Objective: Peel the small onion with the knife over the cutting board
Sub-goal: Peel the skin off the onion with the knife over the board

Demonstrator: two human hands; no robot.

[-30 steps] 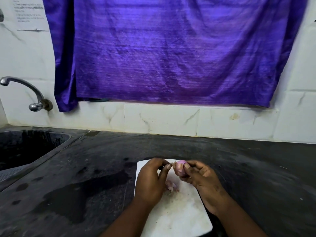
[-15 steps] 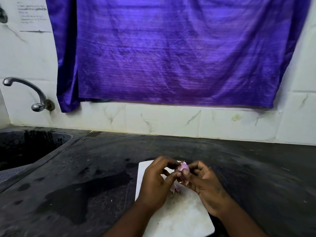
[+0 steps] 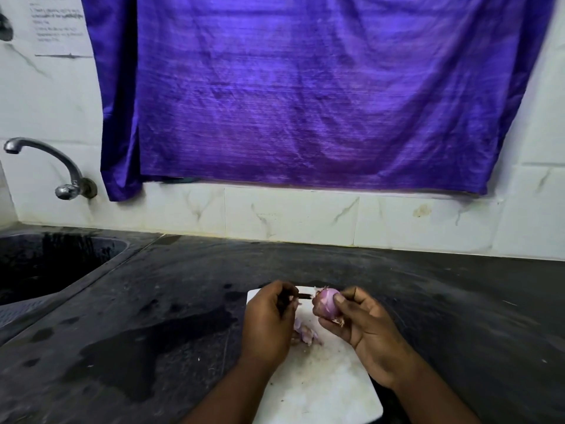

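The right hand is holding the small onion in the air over the 12 o'clock end of the white cutting board. Its grip is pinching the bulb, with the thumb lying on the top side and the fingers curling underneath. The onion is showing pale pink-purple flesh with faint lengthwise streaks. A ragged tuft of dry skin is sticking out at its 10 o'clock end, and short root threads are hanging at its 5 o'clock end.

The left hand is sitting at 9 o'clock of the onion, its grip curling round the knife. Only a short dark length of the knife is showing past the fingers, pointing toward 3 o'clock and reaching the skin tuft.

Pale peel scraps are lying on the board between the hands. The board is resting on the dark table, with a wet patch at its 9 o'clock.
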